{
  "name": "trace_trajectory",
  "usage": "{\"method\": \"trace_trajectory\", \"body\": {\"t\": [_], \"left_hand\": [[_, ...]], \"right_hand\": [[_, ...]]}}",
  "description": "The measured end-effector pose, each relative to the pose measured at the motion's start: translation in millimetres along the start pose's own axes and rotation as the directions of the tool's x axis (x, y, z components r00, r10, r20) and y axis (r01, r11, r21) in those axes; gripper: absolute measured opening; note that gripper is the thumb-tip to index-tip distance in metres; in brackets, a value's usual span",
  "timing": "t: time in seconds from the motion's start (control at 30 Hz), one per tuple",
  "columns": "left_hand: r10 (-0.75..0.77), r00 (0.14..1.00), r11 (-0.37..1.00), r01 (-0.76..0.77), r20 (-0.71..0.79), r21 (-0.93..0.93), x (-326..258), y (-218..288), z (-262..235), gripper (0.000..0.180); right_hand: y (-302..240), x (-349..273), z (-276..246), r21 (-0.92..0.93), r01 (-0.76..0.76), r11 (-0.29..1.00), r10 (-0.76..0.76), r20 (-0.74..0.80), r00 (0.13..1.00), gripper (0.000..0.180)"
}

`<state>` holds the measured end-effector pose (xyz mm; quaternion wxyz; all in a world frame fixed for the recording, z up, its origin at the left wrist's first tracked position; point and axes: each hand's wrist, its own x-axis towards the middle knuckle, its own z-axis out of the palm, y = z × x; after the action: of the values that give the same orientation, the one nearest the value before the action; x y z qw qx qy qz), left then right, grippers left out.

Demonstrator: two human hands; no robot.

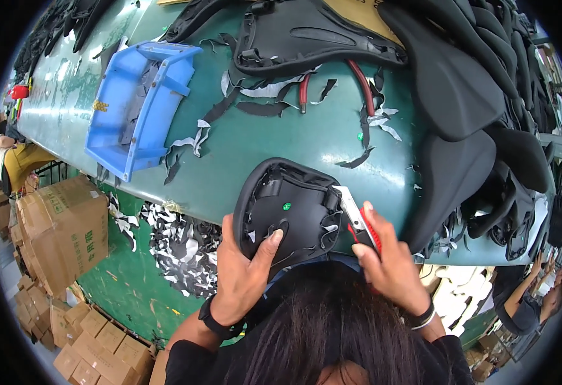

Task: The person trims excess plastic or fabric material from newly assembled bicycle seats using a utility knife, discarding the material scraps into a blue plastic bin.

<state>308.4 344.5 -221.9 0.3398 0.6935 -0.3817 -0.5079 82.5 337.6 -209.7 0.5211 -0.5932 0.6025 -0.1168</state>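
Observation:
A black padded seat cushion (269, 221) is held underside up at the table's near edge, with a small green round sticker and ragged fabric edges along its inner rim. My left hand (245, 276) grips its lower left side, the thumb pressed on the underside. My right hand (390, 266) is closed round a red utility knife (359, 223). The knife's blade is out, and its tip lies at the cushion's upper right edge; whether it is cutting the fabric I cannot tell.
On the green table (229, 170) stand a blue plastic bin (141, 125) and a larger black seat (313, 35) among fabric scraps (261, 108). Black seats (454, 83) are piled at right. Cardboard boxes (63, 231) and a scrap heap (181, 247) lie at left. Another person (534, 298) is at far right.

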Motion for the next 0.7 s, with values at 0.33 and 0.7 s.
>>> {"method": "trace_trajectory", "body": {"t": [0.33,0.7], "left_hand": [[0.019,0.999,1.0,-0.019,-0.027,0.0,-6.0,-7.1,7.3,0.043],[0.109,0.978,0.993,-0.1,-0.176,0.059,-24.6,-21.7,19.6,0.044]], "right_hand": [[9.6,-14.9,11.9,-0.086,0.166,0.982,-0.174,-0.091,0.981,0.064],[24.9,-41.9,5.1,-0.308,0.292,0.906,-0.351,-0.159,0.923,0.068]]}}
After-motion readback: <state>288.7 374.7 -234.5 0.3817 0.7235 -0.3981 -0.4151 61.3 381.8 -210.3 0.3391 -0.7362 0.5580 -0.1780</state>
